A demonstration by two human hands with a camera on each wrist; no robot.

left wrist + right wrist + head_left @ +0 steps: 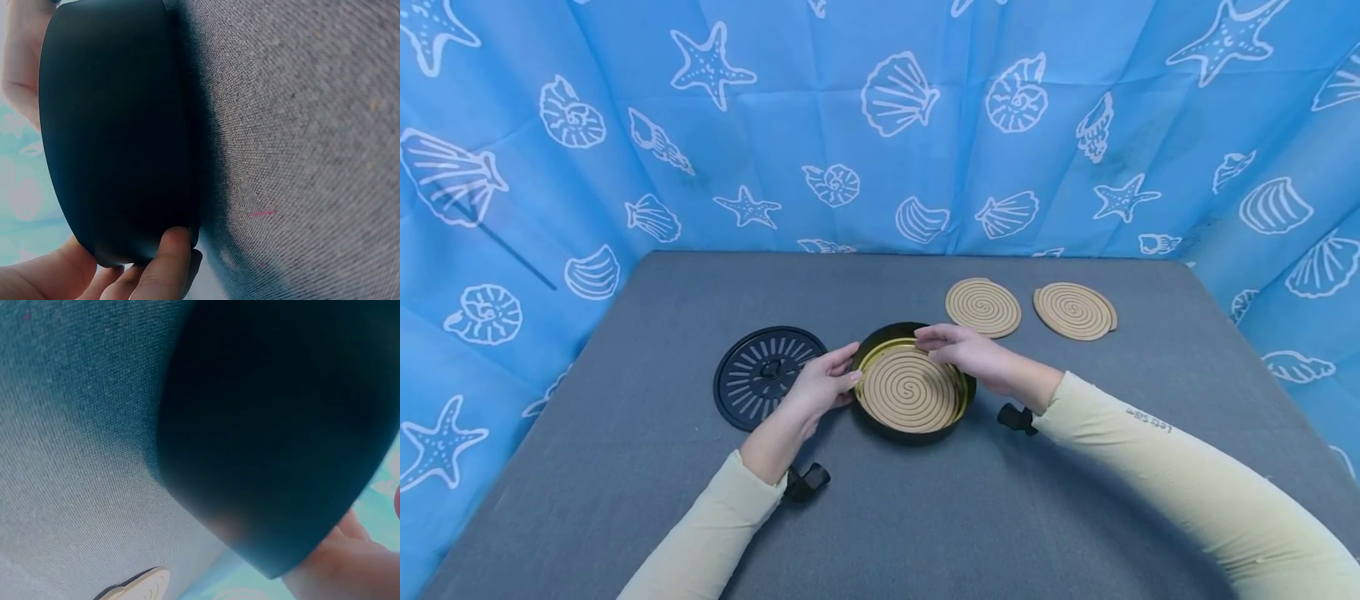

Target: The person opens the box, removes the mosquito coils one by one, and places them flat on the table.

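A round black tin with a gold inner wall stands on the table, and a beige spiral mosquito coil lies flat inside it. My left hand holds the tin's left side, thumb at the rim and fingers around the outer wall; the left wrist view shows these fingers against the dark side. Over the back right rim reaches my right hand, its fingers fairly straight above the coil's far edge. In the right wrist view, the tin's wall hides most of that hand.
Left of the tin lies a black slotted lid, partly behind my left hand. Two more mosquito coils, one nearer the tin and one further right, lie at the back of the grey table. A blue shell-patterned curtain hangs behind.
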